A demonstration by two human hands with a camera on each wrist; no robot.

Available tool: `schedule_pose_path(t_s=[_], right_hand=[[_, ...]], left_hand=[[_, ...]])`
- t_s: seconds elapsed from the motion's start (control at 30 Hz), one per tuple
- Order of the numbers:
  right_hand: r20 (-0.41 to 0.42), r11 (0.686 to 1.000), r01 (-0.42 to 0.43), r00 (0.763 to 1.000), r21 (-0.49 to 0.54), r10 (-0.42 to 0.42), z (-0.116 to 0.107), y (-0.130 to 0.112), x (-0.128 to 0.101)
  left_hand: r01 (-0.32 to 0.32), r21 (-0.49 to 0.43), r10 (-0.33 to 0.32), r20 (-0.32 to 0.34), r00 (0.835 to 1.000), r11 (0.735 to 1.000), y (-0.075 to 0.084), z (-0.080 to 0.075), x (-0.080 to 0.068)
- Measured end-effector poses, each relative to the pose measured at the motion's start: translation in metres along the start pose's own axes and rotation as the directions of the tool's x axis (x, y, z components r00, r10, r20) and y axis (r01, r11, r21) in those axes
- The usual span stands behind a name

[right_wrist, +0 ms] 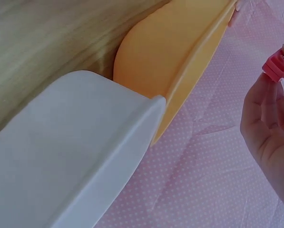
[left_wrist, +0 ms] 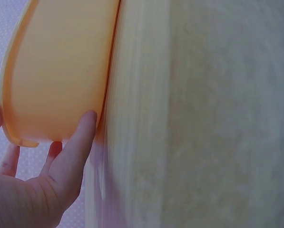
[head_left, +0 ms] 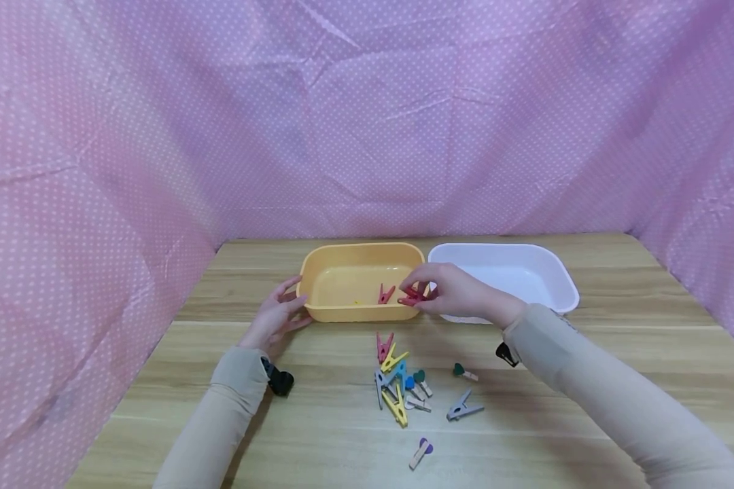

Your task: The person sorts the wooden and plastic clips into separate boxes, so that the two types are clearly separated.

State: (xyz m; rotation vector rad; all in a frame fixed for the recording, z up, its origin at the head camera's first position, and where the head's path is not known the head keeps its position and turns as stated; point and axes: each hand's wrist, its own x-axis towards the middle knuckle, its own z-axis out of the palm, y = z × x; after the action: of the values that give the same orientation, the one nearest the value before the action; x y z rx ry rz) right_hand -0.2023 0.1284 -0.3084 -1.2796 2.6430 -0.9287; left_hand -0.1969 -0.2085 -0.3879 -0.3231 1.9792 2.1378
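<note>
My right hand point(head_left: 455, 288) pinches a red plastic clothespin point(head_left: 412, 297) between thumb and fingertips, over the right end of the yellow basin point(head_left: 361, 313). In the right wrist view the fingers hold the red clothespin point(right_wrist: 276, 65) above the rims. Another red clothespin point(head_left: 386, 295) lies inside the yellow basin. At the basin's left end, my left hand point(head_left: 275, 316) rests spread fingers against the rim and wall. The left wrist view has its fairly straight fingers point(left_wrist: 80, 137) around the basin's outer corner point(left_wrist: 56, 95).
A white basin point(head_left: 514, 258) stands right beside the yellow one. In front lies a loose heap of clothespins: red point(head_left: 384, 348), yellow point(head_left: 395, 406), blue point(head_left: 400, 372) and grey. A grey clothespin point(head_left: 463, 407) and small wooden pegs point(head_left: 421, 455) lie apart on the wooden table point(head_left: 318, 421).
</note>
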Motion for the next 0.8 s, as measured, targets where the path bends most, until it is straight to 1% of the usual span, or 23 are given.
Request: schedule_pose_path(t_s=[0.13,0.37,0.47,0.67,0.8], right_hand=[[0.003,1.000,-0.004,1.000,-0.025,0.004,-0.003,-0.001,0.007],[0.004,0.999,-0.042,0.999,-0.010,0.042,-0.013,-0.009,0.023],[-0.007,0.998,-0.057,0.998,-0.022,0.057,-0.017,-0.010,0.031],[-0.037,0.995,-0.093,0.995,-0.032,0.092,-0.025,-0.009,0.049],[-0.033,0.991,-0.126,0.992,-0.037,0.125,-0.027,-0.005,0.059]], left_hand=[[-0.004,0.002,0.004,0.003,1.000,1.000,0.001,0.000,0.001],[-0.011,0.014,0.011,0.004,1.000,1.000,0.001,0.000,-0.001],[-0.011,0.008,0.011,0.006,1.000,1.000,0.001,0.000,0.000],[-0.013,0.016,0.013,0.007,1.000,1.000,0.001,0.000,0.000],[-0.012,0.023,0.012,0.007,1.000,1.000,0.000,0.000,-0.001]])
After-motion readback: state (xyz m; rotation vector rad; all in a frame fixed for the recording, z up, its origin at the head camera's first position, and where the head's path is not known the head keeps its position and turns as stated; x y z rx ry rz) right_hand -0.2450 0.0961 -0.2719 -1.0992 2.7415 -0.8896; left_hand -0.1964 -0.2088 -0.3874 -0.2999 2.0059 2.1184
